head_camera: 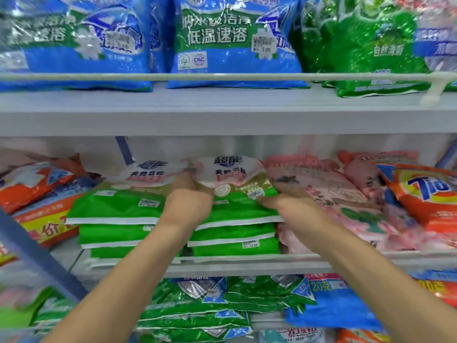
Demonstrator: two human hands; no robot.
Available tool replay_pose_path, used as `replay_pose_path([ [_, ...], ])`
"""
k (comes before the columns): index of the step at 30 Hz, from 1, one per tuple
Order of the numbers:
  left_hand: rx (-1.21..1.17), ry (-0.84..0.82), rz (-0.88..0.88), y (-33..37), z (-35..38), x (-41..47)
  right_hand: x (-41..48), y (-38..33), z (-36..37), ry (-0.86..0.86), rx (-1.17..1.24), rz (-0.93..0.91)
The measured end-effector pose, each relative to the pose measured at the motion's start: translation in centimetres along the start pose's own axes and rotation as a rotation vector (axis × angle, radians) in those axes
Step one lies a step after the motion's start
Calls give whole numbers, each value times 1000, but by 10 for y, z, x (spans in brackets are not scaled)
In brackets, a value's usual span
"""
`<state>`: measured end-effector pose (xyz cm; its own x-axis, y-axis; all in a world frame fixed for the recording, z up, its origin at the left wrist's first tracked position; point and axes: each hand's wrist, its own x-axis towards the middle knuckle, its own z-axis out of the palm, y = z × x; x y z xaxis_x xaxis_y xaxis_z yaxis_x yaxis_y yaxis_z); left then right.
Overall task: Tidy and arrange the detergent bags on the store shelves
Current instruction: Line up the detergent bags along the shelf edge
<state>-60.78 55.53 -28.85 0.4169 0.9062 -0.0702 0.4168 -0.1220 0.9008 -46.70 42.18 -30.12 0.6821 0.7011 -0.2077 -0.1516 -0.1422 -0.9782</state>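
Both hands, left hand (189, 203) and right hand (290, 203), grip the top green detergent bag (228, 173) — at its side edges.

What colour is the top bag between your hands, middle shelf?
The bag is green below, white and pink on top; head view.

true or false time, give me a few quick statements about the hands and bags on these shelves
1. The left hand and right hand hold the top green bag of the right stack. True.
2. The Tide bag lies left of the green stacks. False: it is at the far right, beyond the pink bags.
3. Blue bags stand on the top shelf. True.
4. The pink bags sit on the top shelf. False: they lie on the middle shelf, right of the green bag.
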Motion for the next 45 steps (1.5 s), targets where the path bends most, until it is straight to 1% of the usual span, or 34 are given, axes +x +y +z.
replay_pose_path([
  [2, -23, 71, 192, -7, -3, -3, -3, 1, 5, -33, -10, -29],
  [3, 15, 76, 245, -8, -4, -4, -2, 4, 8, -34, -88, -53],
  [4, 102, 60, 273, -10, -4, -4, -2, 5, 12, -25, -176, -74],
  [6, 339, -32, 286, -11, -2, -6, 3, 2, 19, 2, -319, -54],
  [7, 446, -83, 304, -11, -2, -8, 7, -2, 21, -9, -422, -19],
  [9, 573, -158, 296, -6, -2, -15, 9, -10, 22, 4, -569, 82],
  [10, 631, -174, 304, -9, -1, -17, 9, -15, 23, 20, -599, 86],
  [11, 706, -188, 325, -14, 1, -18, 8, -19, 23, -1, -616, 101],
  [12, 801, -195, 354, -21, 4, -19, 5, -24, 25, 29, -608, 111],
  [13, 885, -185, 396, -28, 7, -19, 3, -30, 28, 53, -655, 121],
  [14, 946, -177, 445, -33, 9, -18, 3, -36, 31, 74, -741, 93],
  [15, 959, -169, 453, -35, 10, -19, 8, -38, 34, 88, -811, 78],
  [17, 911, -173, 438, -34, 7, -23, 22, -43, 42, 93, -787, 72],
  [19, 908, -202, 470, -30, 3, -30, 37, -42, 44, 76, -611, 98],
  [21, 954, -205, 513, -27, 0, -34, 48, -35, 43, 54, -391, 135],
  [22, 966, -205, 527, -27, -1, -32, 51, -31, 43, 64, -339, 124],
  [23, 966, -202, 540, -28, -1, -29, 52, -25, 42, 83, -344, 106],
  [26, 932, -191, 607, -31, 1, -22, 52, -12, 39, 170, -522, 64],
  [27, 913, -183, 610, -33, 3, -22, 52, -11, 40, 202, -647, 6],
  [29, 867, -177, 586, -35, 5, -21, 44, -14, 47, 242, -952, -191],
  [31, 844, -162, 575, -37, 3, -19, 34, -10, 54, 149, -1161, -375],
  [32, 838, -153, 578, -36, 2, -18, 27, -4, 57, 78, -1207, -409],
  [33, 840, -147, 579, -36, 2, -18, 21, 6, 59, 44, -1223, -443],
  [35, 867, -164, 563, -33, 5, -22, 15, 26, 55, 83, -1198, -523],
  [37, 877, -193, 528, -32, 8, -24, 15, 36, 50, 122, -1186, -552],
  [41, 923, -216, 511, -32, 8, -23, 0, 40, 42, 134, -1138, -546],
  [44, 941, -219, 451, -27, 10, -30, -19, 34, 31, 50, -1117, -515],
  [45, 951, -206, 445, -23, 12, -34, -25, 32, 26, 48, -1104, -518],
])
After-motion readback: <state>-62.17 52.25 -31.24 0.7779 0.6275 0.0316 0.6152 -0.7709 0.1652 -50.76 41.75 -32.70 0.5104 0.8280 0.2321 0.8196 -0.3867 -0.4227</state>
